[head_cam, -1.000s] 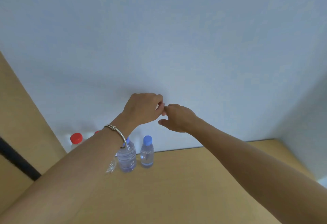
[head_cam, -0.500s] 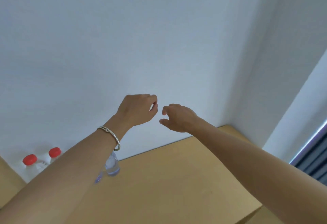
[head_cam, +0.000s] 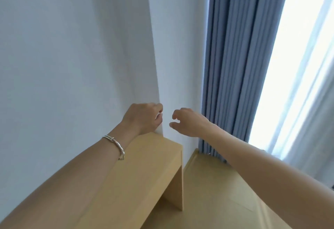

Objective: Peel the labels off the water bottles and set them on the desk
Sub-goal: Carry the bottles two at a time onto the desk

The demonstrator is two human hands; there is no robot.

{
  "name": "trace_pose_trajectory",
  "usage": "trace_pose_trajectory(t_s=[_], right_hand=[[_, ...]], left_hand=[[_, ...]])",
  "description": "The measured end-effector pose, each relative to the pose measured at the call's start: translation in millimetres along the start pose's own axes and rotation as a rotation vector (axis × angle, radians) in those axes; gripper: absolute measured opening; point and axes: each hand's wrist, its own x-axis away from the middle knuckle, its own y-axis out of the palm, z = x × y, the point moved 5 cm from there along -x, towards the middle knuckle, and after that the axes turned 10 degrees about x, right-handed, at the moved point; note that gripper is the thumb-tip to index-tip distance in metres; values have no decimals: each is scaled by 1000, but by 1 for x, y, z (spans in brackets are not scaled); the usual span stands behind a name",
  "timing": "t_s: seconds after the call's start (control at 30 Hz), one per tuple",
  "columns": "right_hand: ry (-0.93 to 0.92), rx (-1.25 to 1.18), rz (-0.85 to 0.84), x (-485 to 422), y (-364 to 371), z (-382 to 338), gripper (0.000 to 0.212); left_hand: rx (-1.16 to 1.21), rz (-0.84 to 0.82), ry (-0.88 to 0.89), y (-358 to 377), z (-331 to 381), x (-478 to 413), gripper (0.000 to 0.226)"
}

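No water bottle or label is in view. Both my arms are raised in front of the white wall. My left hand (head_cam: 142,118), with a silver bangle on its wrist, hangs above the right end of the light wooden desk (head_cam: 148,158); its fingers are curled into the palm and I see nothing in them. My right hand (head_cam: 188,122) is a short gap to its right, past the desk's end, with fingers loosely bent, thumb apart and nothing in it. The two hands do not touch.
The desk ends in a side panel (head_cam: 179,178), with wooden floor (head_cam: 216,192) beyond it. A white wall corner (head_cam: 155,66) rises behind my hands. Blue-grey curtains (head_cam: 240,66) and a bright window (head_cam: 298,66) fill the right.
My view has swung far to the right, so the bottles at the left have dropped out of sight and the curtains and window have come in. My hands, touching before, have drawn slightly apart.
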Motion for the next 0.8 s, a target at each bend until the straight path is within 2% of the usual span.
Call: trace_pose_trajectory(t_s=[0.17, 0.3, 0.5, 0.8], right_hand=[[311, -8, 69, 68, -49, 149, 25], [503, -60, 106, 117, -58, 227, 31], [625, 4, 63, 160, -48, 301, 35], [843, 42, 99, 177, -74, 420, 38]], left_hand=[[122, 52, 247, 19, 138, -70, 24], [186, 43, 417, 39, 214, -99, 21], [238, 14, 567, 78, 295, -146, 21], [322, -30, 753, 128, 398, -252, 31]])
